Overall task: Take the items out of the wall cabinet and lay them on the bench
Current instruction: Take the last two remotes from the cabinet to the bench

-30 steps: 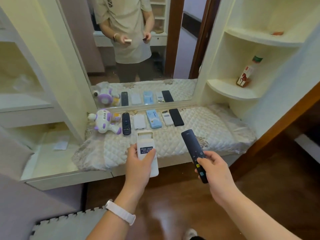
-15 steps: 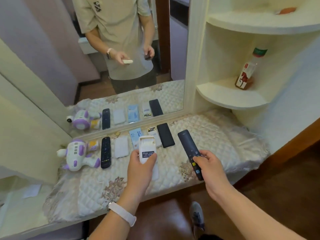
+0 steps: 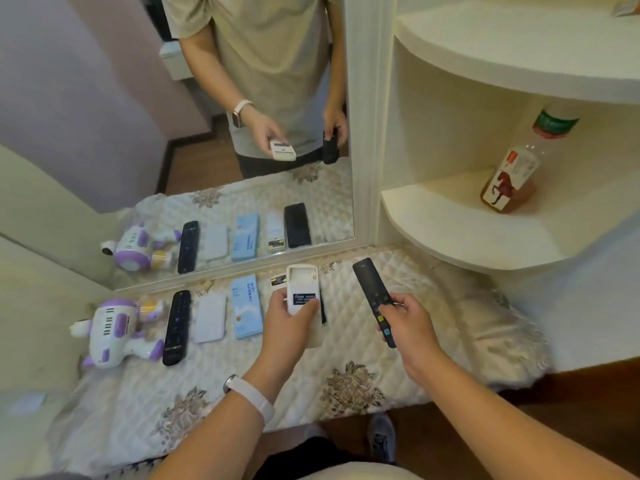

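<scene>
My left hand (image 3: 289,332) grips a white remote (image 3: 304,289), back side up, above the quilted bench (image 3: 346,382). My right hand (image 3: 408,325) holds a long black remote (image 3: 370,289) by its lower end, tip pointing away. Laid in a row on the bench are a purple-and-white toy (image 3: 112,332), a black remote (image 3: 177,325), a white flat case (image 3: 211,317), a light blue box (image 3: 246,311) and a small white item (image 3: 278,281). A dark flat item is mostly hidden behind the white remote.
A mirror (image 3: 104,116) stands behind the bench and shows a person's torso and hands. To the right, curved cream shelves (image 3: 460,230) hold a bottle of amber liquid (image 3: 512,174). Brown wooden floor (image 3: 571,410) lies below the bench's front edge.
I have stepped closer; both hands, each holding its remote, have moved forward from beyond the bench's front edge to over the row of items.
</scene>
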